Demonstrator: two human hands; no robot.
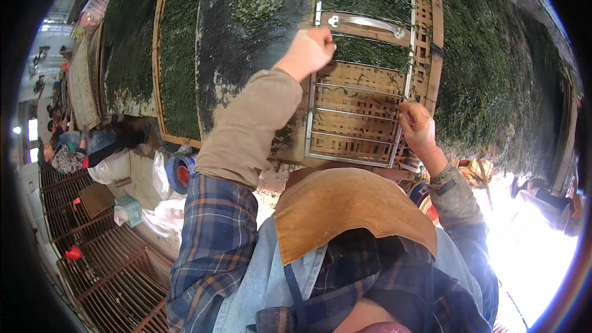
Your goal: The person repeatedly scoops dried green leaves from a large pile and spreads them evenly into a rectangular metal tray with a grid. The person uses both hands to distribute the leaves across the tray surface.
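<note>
A metal frame with thin crossbars [354,111] lies over a woven bamboo tray [425,0]. A wooden bar with a shiny metal handle [370,23] spans the frame. Chopped-looking green plant matter [370,52] covers the tray's far part; only scattered strands lie on the near slats. My left hand [310,51] is closed at the frame's left rail, beside the handle's left end. Lower down, my right hand [419,128] has its fingers curled together at the right rail. What either hand's fingertips hold, if anything, is too small to make out.
Another tray of green matter [179,49] and a dark wet surface [240,68] lie to the left. More green matter [493,68] covers a slope on the right. A person [68,157] sits at the far left, near slatted racks [123,259] and a blue roll-shaped object [179,172].
</note>
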